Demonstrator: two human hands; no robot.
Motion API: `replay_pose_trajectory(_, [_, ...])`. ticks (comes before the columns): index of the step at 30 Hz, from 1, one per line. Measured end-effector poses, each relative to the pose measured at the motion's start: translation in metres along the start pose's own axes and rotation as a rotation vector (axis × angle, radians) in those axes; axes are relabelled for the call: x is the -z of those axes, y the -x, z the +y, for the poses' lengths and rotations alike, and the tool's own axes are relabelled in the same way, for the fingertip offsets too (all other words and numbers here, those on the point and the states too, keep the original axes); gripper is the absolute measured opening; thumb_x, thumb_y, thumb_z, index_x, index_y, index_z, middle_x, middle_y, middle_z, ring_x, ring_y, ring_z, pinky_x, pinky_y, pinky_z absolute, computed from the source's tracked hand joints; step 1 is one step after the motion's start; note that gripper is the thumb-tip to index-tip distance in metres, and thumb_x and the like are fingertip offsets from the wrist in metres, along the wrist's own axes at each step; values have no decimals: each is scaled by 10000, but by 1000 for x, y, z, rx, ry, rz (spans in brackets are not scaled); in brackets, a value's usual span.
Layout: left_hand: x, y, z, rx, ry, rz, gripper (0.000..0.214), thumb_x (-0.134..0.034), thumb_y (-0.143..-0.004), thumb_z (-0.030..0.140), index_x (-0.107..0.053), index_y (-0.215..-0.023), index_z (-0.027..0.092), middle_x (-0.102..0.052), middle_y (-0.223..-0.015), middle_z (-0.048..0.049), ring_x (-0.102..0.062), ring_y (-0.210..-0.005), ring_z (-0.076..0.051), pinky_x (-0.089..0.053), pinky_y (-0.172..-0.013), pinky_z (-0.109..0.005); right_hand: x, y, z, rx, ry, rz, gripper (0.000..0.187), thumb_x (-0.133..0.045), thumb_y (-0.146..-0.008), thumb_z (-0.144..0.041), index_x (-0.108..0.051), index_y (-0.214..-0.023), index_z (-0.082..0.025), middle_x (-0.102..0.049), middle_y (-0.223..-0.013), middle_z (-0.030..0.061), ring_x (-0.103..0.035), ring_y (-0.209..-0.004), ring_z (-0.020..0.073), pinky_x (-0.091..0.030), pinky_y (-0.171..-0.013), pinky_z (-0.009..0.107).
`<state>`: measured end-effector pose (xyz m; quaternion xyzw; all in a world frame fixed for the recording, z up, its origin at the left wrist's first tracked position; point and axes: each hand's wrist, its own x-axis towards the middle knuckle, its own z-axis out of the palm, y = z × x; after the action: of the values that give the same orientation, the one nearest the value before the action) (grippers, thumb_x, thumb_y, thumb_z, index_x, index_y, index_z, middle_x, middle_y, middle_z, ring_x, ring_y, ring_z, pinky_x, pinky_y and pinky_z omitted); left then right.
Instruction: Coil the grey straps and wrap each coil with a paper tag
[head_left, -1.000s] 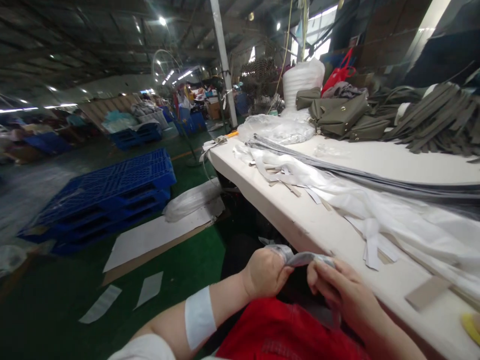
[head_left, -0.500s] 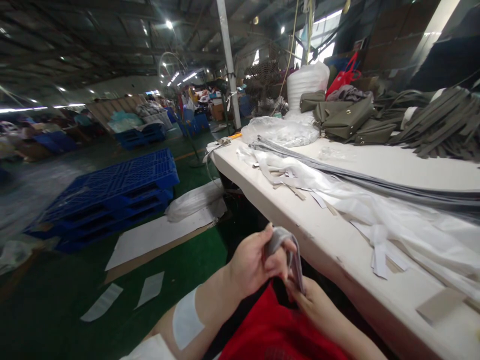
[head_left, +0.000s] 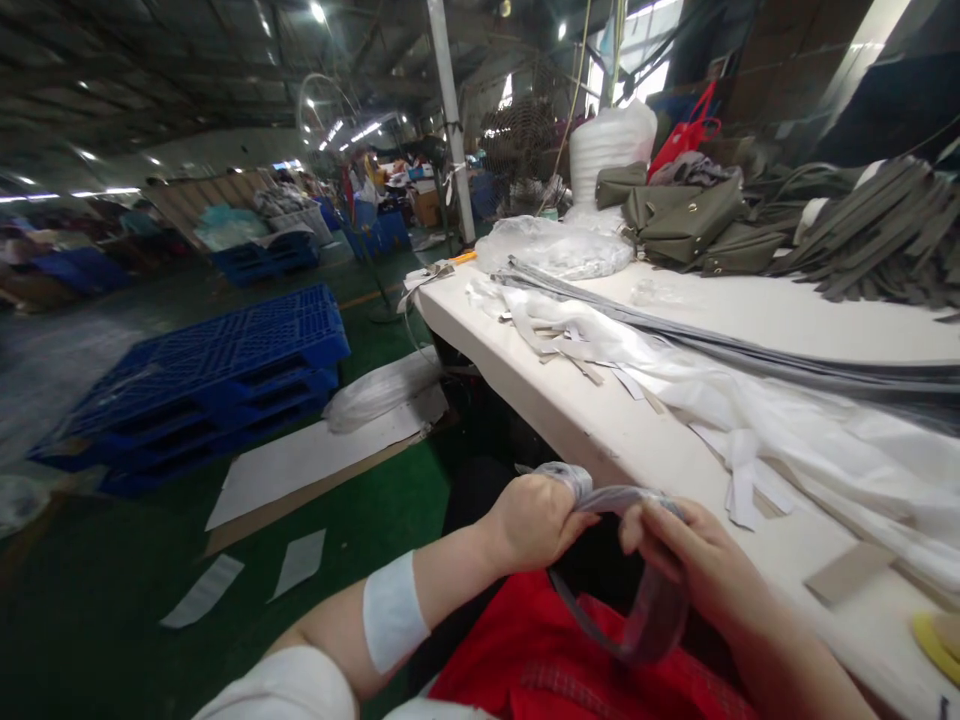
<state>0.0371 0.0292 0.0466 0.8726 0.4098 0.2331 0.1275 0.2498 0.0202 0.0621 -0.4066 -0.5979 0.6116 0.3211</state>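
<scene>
A grey fabric strip spans the short gap between my hands, in front of the white table's near edge. My left hand is closed in a fist around it, with a folded bit showing above the knuckles. Further right, my right hand pinches the strip between thumb and fingers. Below the hands the strip hangs in a loose, blurred loop over the red cloth on my lap. A bundle of long grey strips lies across the table on white sheeting.
Olive-green bags and a heap of dark straps sit at the table's back right, near clear plastic. Paper scraps lie along the table. Blue pallets and cardboard occupy the floor to the left.
My hands have moved apart, the right one going right and up. The strip, bunched between them before, now stretches across the gap and hangs in a loop. The view has shifted slightly.
</scene>
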Motion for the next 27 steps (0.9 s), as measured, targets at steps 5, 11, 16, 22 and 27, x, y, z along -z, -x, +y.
replay_pose_trajectory(5, [20,2,0,380,512,-233,599,-216,-978,519,-609,-712,153,-504,-486,-6,-474,-451,-123,-364,-506,-238,11,-16,6,156,580,311,371,-592,-807,-425,-619,-1087,-183,-662,-973,95,-614,-911,253,-493,-829,388])
replay_pose_trajectory(11, [35,2,-1,700,1349,-326,595,-345,-921,617,-576,-680,124,-293,-326,90,-228,-276,-56,-388,-411,-210,-25,-17,9,273,656,90,552,-507,-808,-199,-423,-1351,-242,-541,-1314,85,-518,-1201,236,-405,-1046,420])
replay_pose_trajectory(16, [58,-7,-2,725,1725,-196,607,-294,-979,520,-625,-712,87,-243,-325,93,-195,-276,-46,-427,-435,-197,-38,-29,38,151,419,86,390,-432,-910,-310,-466,-1278,-185,-647,-1063,81,-612,-969,224,-480,-897,373])
replay_pose_trajectory(22, [90,-21,-12,600,1945,178,622,-211,-1016,411,-667,-862,18,-266,-444,69,-294,-367,-50,-469,-540,-198,-43,-25,61,41,208,35,427,-368,-950,-517,-610,-1061,-183,-582,-760,13,-552,-700,159,-453,-676,275])
replay_pose_trajectory(27, [94,-34,-23,435,1887,552,453,-296,-1011,300,-647,-966,17,-406,-630,16,-467,-557,-69,-517,-729,-236,-65,-10,49,-6,85,-134,487,-354,-946,-571,-595,-852,-157,-435,-586,-33,-411,-560,112,-354,-558,246])
